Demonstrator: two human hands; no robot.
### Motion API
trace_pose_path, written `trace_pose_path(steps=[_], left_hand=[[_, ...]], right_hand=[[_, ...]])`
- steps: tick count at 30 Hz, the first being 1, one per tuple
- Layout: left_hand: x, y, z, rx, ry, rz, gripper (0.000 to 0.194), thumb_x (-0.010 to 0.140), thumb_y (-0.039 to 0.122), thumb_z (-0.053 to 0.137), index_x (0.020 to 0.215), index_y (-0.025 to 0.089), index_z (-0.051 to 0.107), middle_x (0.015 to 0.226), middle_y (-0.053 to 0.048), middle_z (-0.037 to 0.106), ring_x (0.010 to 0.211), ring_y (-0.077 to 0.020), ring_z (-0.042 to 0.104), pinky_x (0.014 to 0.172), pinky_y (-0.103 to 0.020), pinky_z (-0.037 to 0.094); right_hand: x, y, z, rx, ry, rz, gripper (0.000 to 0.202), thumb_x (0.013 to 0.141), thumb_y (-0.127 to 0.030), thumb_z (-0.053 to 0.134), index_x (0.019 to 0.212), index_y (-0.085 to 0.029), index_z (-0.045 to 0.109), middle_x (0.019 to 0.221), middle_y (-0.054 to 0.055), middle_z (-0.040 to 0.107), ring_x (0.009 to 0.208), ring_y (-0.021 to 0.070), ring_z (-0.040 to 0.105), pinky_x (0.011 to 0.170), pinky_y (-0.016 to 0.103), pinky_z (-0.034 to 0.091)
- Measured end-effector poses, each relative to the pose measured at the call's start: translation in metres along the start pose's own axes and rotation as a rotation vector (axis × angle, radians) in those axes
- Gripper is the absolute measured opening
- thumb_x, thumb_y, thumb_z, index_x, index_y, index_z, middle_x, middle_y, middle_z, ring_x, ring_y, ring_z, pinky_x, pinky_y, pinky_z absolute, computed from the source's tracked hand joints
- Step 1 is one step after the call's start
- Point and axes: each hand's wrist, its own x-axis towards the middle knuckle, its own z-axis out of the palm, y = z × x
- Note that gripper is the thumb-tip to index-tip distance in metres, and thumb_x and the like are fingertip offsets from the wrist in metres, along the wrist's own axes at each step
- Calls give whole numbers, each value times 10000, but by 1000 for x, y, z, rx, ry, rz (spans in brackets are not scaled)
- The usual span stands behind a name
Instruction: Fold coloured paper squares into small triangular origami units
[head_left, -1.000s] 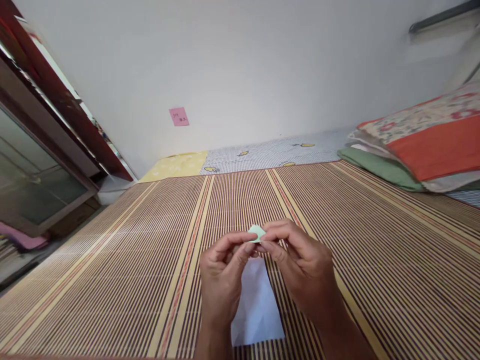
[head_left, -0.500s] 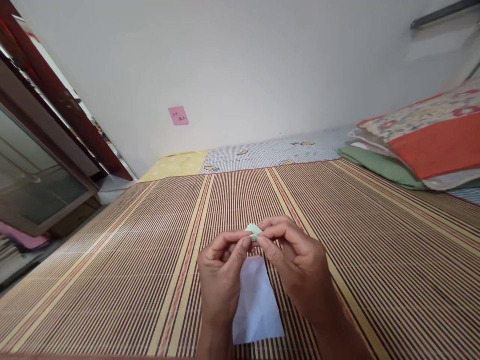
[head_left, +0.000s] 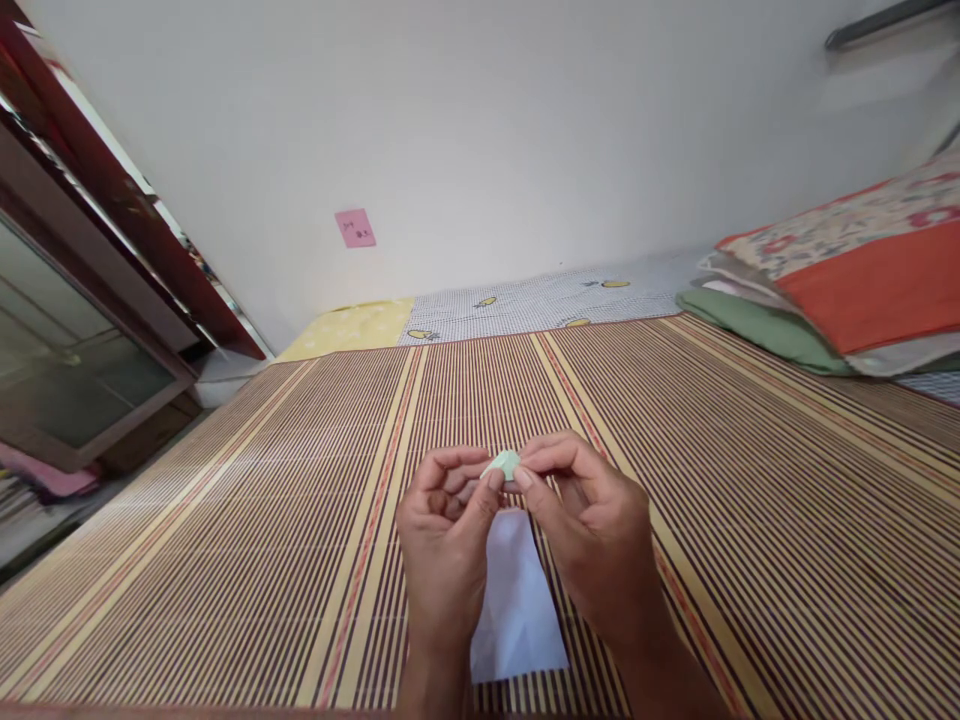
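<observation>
A small piece of folded pale green paper [head_left: 505, 463] is held up between both hands, over the striped mat. My left hand [head_left: 448, 530] has its thumb against the lower left of the paper, with the fingers curled behind it. On the right edge, my right hand [head_left: 592, 510] pinches the paper between thumb and forefinger. Below the hands, a white sheet of paper [head_left: 517, 610] with faint creases lies on the mat, partly covered by the left hand and wrist.
The striped bamboo mat [head_left: 247, 520] spans the bed. A checked cloth [head_left: 517, 298] and a yellow cloth [head_left: 352, 325] lie along the wall. Folded bedding [head_left: 862, 290] is piled at the right. A pink note [head_left: 355, 228] is stuck on the wall; a glass-fronted cabinet [head_left: 75, 350] stands left.
My left forefinger has lifted off the green paper's left side, and the paper has tilted, showing a different face. My right hand keeps its pinch. The view has shifted slightly.
</observation>
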Motion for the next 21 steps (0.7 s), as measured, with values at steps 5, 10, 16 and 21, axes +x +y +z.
trace_pose_path(steps=[5, 10, 16, 21], left_hand=[[4, -3, -2, 11, -52, -91, 201, 791, 236, 835, 948, 173, 726, 820, -21, 758, 707, -116, 692, 641, -196, 543], [7, -4, -7, 48, -136, -92, 97, 836, 255, 796, 822, 164, 767, 747, -20, 733, 685, -105, 646, 646, -188, 510], [4, -2, -7, 40, -90, -18, 75, 843, 254, 796, 826, 189, 762, 748, -12, 755, 704, -116, 689, 703, -210, 557], [3, -1, -4, 49, -88, -39, 100, 826, 256, 813, 806, 176, 755, 742, -17, 756, 692, -121, 701, 695, -214, 568]], right_hand=[[-2, 6, -2, -26, 49, 48, 67, 887, -182, 693, 921, -228, 657, 922, 36, 684, 870, 201, 687, 743, 342, 596], [-3, 10, -2, 14, 18, 109, 96, 888, -228, 707, 973, -223, 664, 888, 41, 706, 818, 202, 703, 733, 357, 615], [2, 3, -5, 40, -124, 212, 126, 931, -313, 684, 877, -198, 687, 784, 25, 722, 746, 187, 719, 689, 325, 583], [4, -2, -7, -71, -118, 127, 158, 944, -263, 645, 803, -196, 665, 731, -5, 665, 684, 150, 654, 631, 281, 517]])
